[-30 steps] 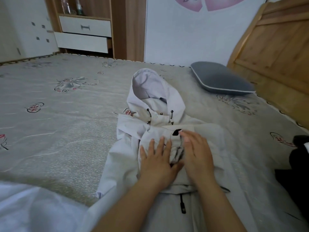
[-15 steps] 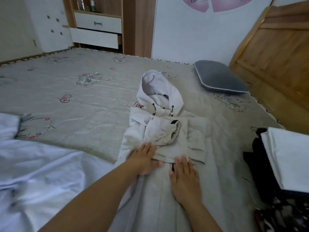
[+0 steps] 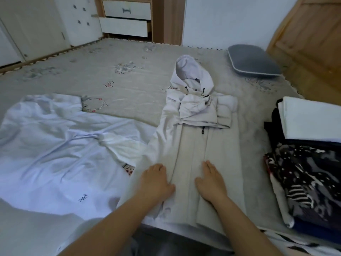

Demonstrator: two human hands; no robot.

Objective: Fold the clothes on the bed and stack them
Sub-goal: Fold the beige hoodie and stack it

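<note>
The pale grey hooded zip jacket lies lengthwise at the centre of the grey patterned bed, hood toward 12 o'clock, sleeves already folded across the chest. Both hands lie flat on its lower body, grasping nothing: the left hand at 7 o'clock, the right hand at 5 o'clock. The likely step is smoothing, then lifting the hem squarely toward the hood. The folded stack of dark and white clothes waits at 3 o'clock.

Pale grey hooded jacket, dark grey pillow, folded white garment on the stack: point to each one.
Pale grey hooded jacket (image 3: 195, 145), head view, on its front panel beside the zip.
Dark grey pillow (image 3: 252, 60), head view, on its top face.
Folded white garment (image 3: 311, 119), head view, on its flat upper surface.
</note>
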